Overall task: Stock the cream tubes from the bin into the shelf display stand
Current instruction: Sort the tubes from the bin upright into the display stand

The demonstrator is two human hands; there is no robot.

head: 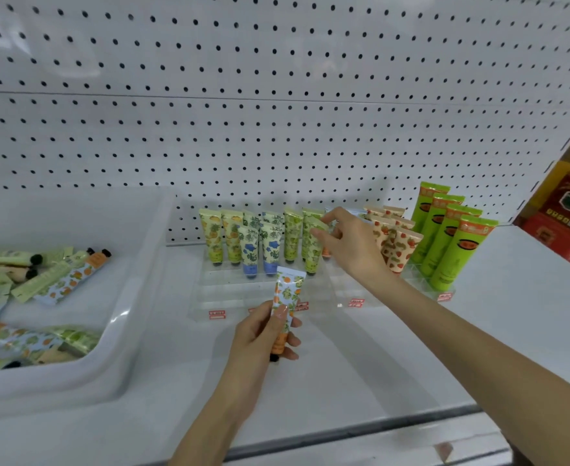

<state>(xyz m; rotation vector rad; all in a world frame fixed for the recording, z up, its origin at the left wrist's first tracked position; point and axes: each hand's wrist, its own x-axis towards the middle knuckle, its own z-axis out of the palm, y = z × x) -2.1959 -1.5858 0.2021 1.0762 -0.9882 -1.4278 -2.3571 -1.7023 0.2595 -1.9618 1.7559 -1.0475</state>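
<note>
1. Two tubes are in hand. The left hand (263,334) grips an orange-and-green printed cream tube (287,297) upright with its cap down and the thumb across its front. It is just in front of the clear tiered display stand (263,299).
2. The right hand (350,245) reaches into the stand's middle rows. Its thumb and forefinger are narrowed to a pinch on the crimped top of a green leaf-print tube (312,257). A bit of orange shows under the palm, too hidden to identify.
3. Standing cap-down around that tube are yellow pineapple-print tubes (214,237), blue-flower tubes (270,247) and strawberry-print tubes (396,245). Tall green tubes (451,243) fill a separate stand further right.
4. The white bin (142,297) sits on the shelf (344,371) to the left, with many loose tubes (68,280) still lying in it, so stocking looks well short of done.
5. Risks, as I judge them:
   - The tubes stand close together, so a wrist brushing the strawberry row could topple several.
   - Letting go of the green tube before its cap seats would leave it leaning on its neighbours.
   - The orange-print tube could end up in a row of another print.
</note>
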